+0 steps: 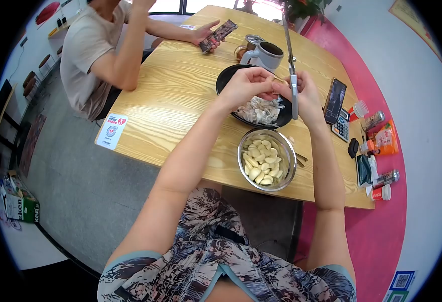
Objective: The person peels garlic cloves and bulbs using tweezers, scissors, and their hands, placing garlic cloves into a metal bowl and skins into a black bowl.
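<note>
Above a black bowl [223, 79] of papery garlic skins [261, 109], my left hand [251, 88] and my right hand [304, 98] meet at the fingertips. Between them is a small garlic clove [280, 80], pinched by both hands. A scissors-like metal tool [294, 88] stands upright at my right hand, its blade pointing away from me; how the fingers hold it is partly hidden. Nearer to me, a steel bowl [242, 163] holds several peeled garlic cloves [263, 161].
Behind the black bowl stand a grey mug [267, 55] and a glass jar [253, 40]. A seated person [87, 60] at the left holds a phone [218, 36]. Along the right edge are a propped phone [335, 100], a calculator [340, 126], jars and packets.
</note>
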### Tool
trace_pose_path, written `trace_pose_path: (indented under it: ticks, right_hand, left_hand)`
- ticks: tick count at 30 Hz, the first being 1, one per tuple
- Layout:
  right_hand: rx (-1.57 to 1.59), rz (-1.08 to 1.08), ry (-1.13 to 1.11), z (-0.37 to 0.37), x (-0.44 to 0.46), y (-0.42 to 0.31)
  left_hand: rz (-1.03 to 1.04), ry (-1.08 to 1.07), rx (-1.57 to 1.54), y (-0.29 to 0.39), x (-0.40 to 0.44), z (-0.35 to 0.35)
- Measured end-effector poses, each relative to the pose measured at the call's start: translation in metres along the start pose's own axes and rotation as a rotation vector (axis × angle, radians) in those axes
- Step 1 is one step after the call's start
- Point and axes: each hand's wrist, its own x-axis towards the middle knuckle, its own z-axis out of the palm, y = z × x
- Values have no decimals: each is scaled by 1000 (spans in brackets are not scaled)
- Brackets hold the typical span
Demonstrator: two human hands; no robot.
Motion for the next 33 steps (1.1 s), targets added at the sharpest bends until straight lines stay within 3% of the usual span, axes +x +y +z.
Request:
trace_pose_path:
  ticks: [7,14,18,23,33]
  right_hand:
    - [135,26,-149,-9,3,3]
    - [108,60,-205,-16,-2,-11]
    - [113,112,-145,-17,1,-5]
    - [-79,-5,-80,-18,0,4]
    - [57,28,-12,-10,-2,10]
  left_hand:
    - [-2,-137,-18,1,-2,-6]
    - [-40,-141,-11,9,-7,0]
    - [-33,-107,-14,-2,0,-3]
    - [-42,-16,72,1,-1,-5]
    - [39,57,105,-8,4,-5]
